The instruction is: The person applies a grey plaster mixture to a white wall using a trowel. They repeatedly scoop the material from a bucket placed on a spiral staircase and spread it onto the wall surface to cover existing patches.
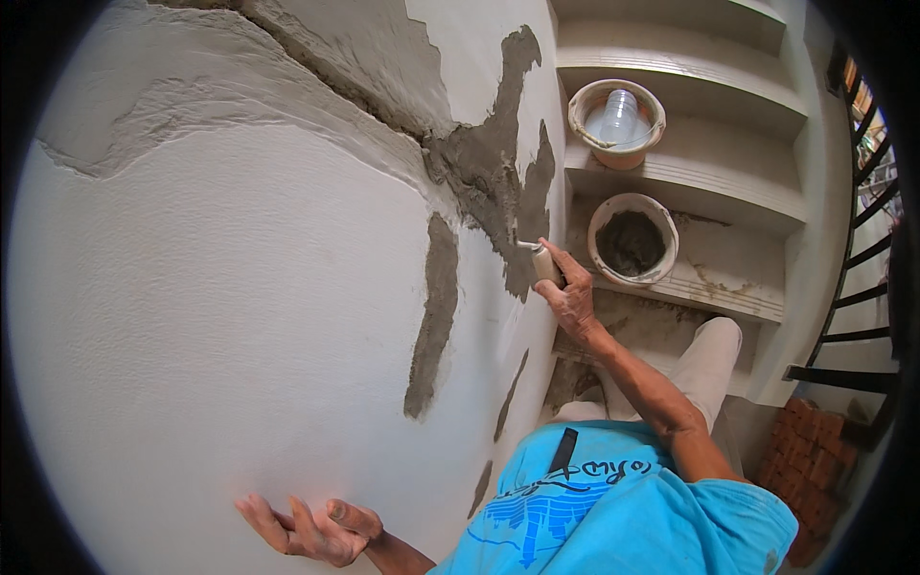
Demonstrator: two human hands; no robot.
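Note:
My right hand point(572, 297) is closed round the pale handle of a trowel point(544, 263). The trowel's metal neck points at the wall, and its blade is seen edge-on against wet grey mortar point(479, 172). That mortar fills a rough patch where a long crack point(335, 86) comes down from the upper left. My left hand point(311, 529) hovers low in front of the white wall point(240, 316), palm up, fingers apart and curled a little, with nothing in it. Whether it touches the wall I cannot tell.
Concrete stairs point(680, 163) climb on the right. A bucket of grey mortar point(631, 241) stands on one step; above it, another bucket point(618, 158) holds a clear plastic container point(620, 115). A black railing point(862, 254) edges the stairs, with stacked red bricks point(805, 460) below.

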